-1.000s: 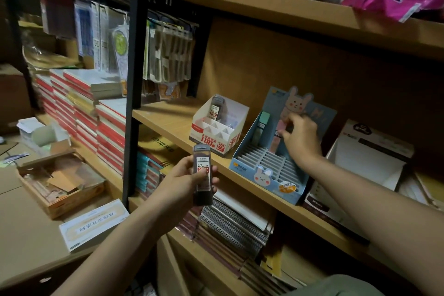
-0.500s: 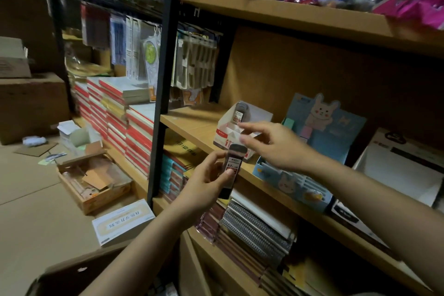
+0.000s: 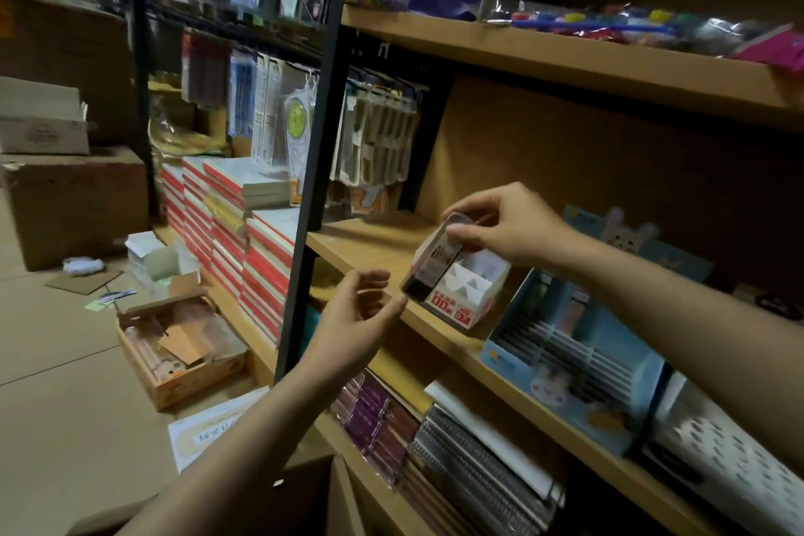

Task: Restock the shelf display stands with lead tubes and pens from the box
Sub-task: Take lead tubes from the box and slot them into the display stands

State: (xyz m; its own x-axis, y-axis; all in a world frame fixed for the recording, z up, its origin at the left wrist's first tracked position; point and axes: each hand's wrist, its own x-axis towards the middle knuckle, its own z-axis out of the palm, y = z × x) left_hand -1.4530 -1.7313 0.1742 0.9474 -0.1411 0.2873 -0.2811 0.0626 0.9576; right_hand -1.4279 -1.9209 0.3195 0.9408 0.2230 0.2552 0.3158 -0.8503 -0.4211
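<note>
Right hand [image 3: 507, 226] is up at the white-and-red display stand [image 3: 467, 292], thumb and fingers pinching the top end of a dark lead tube [image 3: 428, 263]. The tube hangs tilted, cap end up by the fingers, lower end down and to the left, right in front of the stand's left side; whether it touches the cardboard I cannot tell, the picture is blurred there. Left hand [image 3: 354, 318] sits just below and left of that stand, fingers loosely spread and half curled, holding nothing, its fingertips close to the tube's lower end. The stand itself stands on the wooden shelf [image 3: 361, 244], its white dividers showing. To the right of it on the same shelf sits the blue bunny display stand [image 3: 578, 344], slotted grid facing up, a couple of items standing at its back. Down on the floor left of the stand lies an open cardboard box [image 3: 178, 353].
</note>
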